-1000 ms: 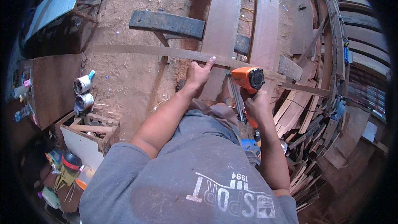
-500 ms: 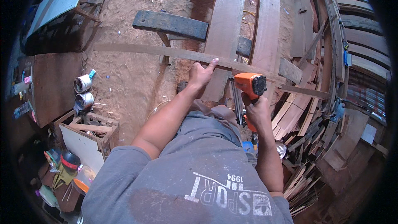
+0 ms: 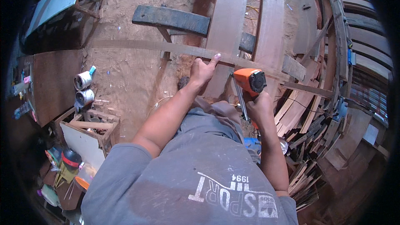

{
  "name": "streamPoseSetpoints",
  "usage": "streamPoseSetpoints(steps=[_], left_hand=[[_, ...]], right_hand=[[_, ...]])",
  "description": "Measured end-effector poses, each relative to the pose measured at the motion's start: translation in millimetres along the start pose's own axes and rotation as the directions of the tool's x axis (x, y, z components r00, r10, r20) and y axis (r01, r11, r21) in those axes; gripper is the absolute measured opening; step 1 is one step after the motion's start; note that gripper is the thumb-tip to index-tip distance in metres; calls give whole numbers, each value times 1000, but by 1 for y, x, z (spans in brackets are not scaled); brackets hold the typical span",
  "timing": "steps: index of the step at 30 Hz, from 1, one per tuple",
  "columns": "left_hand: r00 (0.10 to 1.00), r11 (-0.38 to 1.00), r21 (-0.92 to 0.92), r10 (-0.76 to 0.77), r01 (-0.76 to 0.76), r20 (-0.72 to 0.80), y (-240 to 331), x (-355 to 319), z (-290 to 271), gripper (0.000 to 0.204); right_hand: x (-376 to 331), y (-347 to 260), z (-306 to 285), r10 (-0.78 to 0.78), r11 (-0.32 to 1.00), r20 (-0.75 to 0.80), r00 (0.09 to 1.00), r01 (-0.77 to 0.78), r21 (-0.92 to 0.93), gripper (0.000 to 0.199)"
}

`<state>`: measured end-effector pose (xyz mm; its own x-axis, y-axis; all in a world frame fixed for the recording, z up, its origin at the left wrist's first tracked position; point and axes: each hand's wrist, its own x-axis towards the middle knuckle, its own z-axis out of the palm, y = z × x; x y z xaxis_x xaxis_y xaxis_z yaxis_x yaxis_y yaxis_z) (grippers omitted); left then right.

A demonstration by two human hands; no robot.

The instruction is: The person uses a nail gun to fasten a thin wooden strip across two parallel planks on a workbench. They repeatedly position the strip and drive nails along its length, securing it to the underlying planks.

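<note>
My left hand (image 3: 202, 71) is closed on a long thin wooden strip (image 3: 166, 47), its thumb lying over the top face. The strip runs crosswise over two wide planks (image 3: 227, 14) that stretch away from me. In my right hand (image 3: 261, 108) is an orange and black nail gun (image 3: 246, 78), gripped by its handle. The gun is on my side of the strip, right of my left hand, with its slim dark magazine slanting down toward me. Whether its nose touches the strip I cannot tell.
A dark, worn beam (image 3: 171, 19) supports the planks from below. Scrap wood (image 3: 306, 141) is heaped at the right beside a slatted wall. White paint buckets (image 3: 83, 81) and a wooden frame box (image 3: 89, 135) stand at the left on the sandy floor (image 3: 129, 71).
My right hand has shifted the nail gun slightly left and tilted it, its magazine now slanting more. The left hand keeps its hold on the strip.
</note>
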<state>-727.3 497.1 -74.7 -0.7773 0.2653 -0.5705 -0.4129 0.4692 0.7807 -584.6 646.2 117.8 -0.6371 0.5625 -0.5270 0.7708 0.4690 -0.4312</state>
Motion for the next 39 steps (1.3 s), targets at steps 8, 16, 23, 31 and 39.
streamPoseSetpoints(steps=[8,16,23,31,39], left_hand=[[999,998,50,-33,33,-8,-4,12,1,99],[995,992,78,-103,102,9,2,10,-1,96],[1000,1000,10,-17,17,7,1,4,-3,92],[999,999,41,-30,31,-37,-3,10,3,109],[1000,1000,-19,-1,1,3,-19,22,8,112]], right_hand=[[3,41,-1,-2,998,-51,999,5,69,36],[1,45,16,-86,988,-53,995,92,125,34],[7,51,19,-120,992,-57,991,122,44,36],[4,40,5,-92,993,-63,994,97,69,37],[-28,48,3,11,994,-8,1000,-10,110,34]])
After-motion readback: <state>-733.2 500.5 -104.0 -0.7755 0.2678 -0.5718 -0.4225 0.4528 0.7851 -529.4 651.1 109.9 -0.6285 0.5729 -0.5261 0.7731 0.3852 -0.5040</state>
